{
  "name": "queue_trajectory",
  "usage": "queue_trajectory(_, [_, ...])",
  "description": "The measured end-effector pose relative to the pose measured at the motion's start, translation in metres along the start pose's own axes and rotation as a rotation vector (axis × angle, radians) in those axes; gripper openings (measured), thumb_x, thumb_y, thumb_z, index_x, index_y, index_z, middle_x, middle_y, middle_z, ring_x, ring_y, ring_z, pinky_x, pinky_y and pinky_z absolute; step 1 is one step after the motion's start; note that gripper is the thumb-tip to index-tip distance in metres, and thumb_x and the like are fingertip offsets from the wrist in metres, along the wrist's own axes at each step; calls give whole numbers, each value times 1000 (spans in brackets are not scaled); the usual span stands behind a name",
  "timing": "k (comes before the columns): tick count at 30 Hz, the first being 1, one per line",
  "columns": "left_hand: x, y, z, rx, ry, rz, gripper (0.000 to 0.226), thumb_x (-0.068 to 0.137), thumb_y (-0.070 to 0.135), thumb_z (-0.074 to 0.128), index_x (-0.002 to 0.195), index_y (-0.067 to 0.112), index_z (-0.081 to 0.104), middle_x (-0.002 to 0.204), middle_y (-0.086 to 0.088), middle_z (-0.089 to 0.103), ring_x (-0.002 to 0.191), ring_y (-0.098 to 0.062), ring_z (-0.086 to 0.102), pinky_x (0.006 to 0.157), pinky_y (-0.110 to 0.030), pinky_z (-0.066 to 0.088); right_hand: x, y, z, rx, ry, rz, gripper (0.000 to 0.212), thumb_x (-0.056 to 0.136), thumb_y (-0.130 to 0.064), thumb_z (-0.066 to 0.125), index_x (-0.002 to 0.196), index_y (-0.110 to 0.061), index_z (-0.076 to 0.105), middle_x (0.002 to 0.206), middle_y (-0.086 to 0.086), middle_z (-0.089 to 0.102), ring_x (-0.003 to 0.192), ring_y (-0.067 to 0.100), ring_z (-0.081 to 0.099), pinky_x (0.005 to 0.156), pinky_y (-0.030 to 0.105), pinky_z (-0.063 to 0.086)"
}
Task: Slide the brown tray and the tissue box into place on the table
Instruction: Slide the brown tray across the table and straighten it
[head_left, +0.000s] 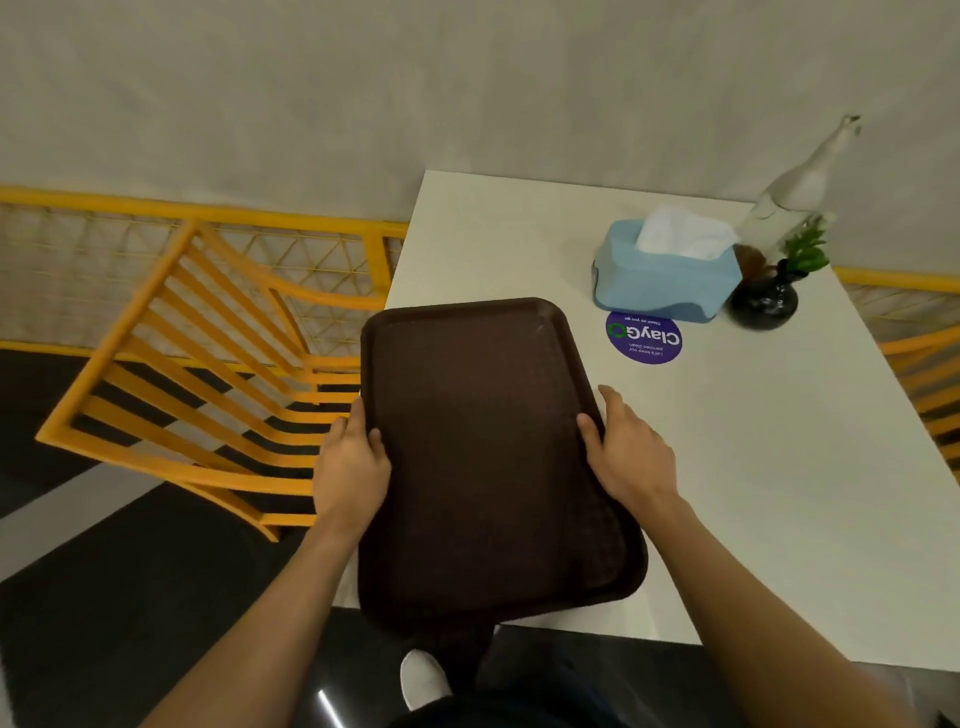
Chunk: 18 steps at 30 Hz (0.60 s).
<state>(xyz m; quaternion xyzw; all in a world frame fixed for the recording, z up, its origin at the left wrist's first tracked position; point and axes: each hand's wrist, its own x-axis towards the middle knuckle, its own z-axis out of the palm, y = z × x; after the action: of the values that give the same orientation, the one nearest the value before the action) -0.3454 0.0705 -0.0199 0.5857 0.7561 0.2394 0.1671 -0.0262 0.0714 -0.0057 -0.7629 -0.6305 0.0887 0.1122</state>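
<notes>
Hands hold the flat brown plastic tray (488, 457) by its long sides: left hand (353, 467) and right hand (631, 457) each wrap an edge, so it can slide straight. It hangs off the white table (779, 467) (part over the floor), with the blue tissue box (665, 280) well apart.

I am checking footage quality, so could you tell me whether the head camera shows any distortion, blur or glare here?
Head view: wide-angle bending curves the white table edges and the yellow chair; the glass bottle at right looks soft and stretched; lighting is dim and even, no strong glare on the brown tray; both hands are fairly sharp.
</notes>
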Motion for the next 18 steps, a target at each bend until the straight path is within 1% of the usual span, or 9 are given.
queue_trajectory(2, [5, 1, 2, 40, 20, 17, 52, 105, 23, 47, 154, 8, 38, 115, -14, 59, 100, -30, 60, 75, -42, 52, -1, -4, 2, -3, -8, -21, 54, 105, -48, 32, 152, -21, 28, 126, 5, 67, 106, 29, 67, 97, 53, 46])
queue_trajectory(3, [9, 1, 3, 50, 30, 26, 51, 105, 24, 48, 153, 9, 40, 111, -12, 59, 94, -28, 60, 71, -40, 51, -2, -5, 3, 1, -12, -21, 52, 106, -44, 31, 152, -21, 26, 123, 4, 68, 104, 28, 68, 100, 54, 43])
queue_trajectory(5, [15, 2, 4, 70, 38, 43, 50, 104, 25, 50, 151, 9, 44, 107, -10, 60, 85, -24, 60, 65, -36, 52, -2, -5, 4, 26, -17, 0, 49, 107, -37, 29, 153, -20, 25, 117, 4, 70, 99, 27, 68, 100, 51, 41])
queue_trajectory(7, [21, 4, 5, 85, 34, 59, 49, 103, 26, 52, 150, 10, 46, 108, -9, 61, 82, -21, 61, 61, -34, 52, -3, -4, 5, 37, -13, 22, 47, 108, -33, 26, 154, -21, 26, 107, 4, 72, 94, 26, 68, 99, 48, 41])
queue_trajectory(9, [27, 6, 5, 97, 39, 76, 49, 103, 26, 52, 149, 10, 48, 109, -8, 62, 85, -20, 62, 64, -34, 54, -4, -3, 8, 44, 3, 36, 48, 108, -33, 25, 154, -22, 27, 101, 3, 72, 90, 26, 68, 98, 47, 42])
queue_trajectory(12, [39, 9, 7, 140, 56, 120, 47, 102, 26, 55, 146, 10, 53, 114, -10, 63, 96, -25, 62, 77, -41, 57, 1, -1, 12, 36, 8, 54, 50, 107, -34, 25, 156, -22, 26, 101, 3, 71, 90, 26, 68, 100, 49, 42])
queue_trajectory(14, [48, 10, 10, 172, 67, 156, 44, 101, 25, 56, 143, 9, 57, 120, -13, 64, 104, -29, 61, 86, -44, 55, 8, -1, 15, 9, 6, 74, 51, 107, -35, 26, 156, -22, 26, 107, 6, 71, 94, 27, 68, 101, 51, 42])
queue_trajectory(18, [67, 13, 13, 179, 48, 194, 44, 102, 23, 54, 143, 8, 57, 128, -13, 65, 115, -32, 59, 95, -47, 50, 23, -4, 21, -13, 10, 93, 52, 106, -38, 29, 155, -19, 30, 126, 8, 65, 111, 30, 62, 103, 53, 43])
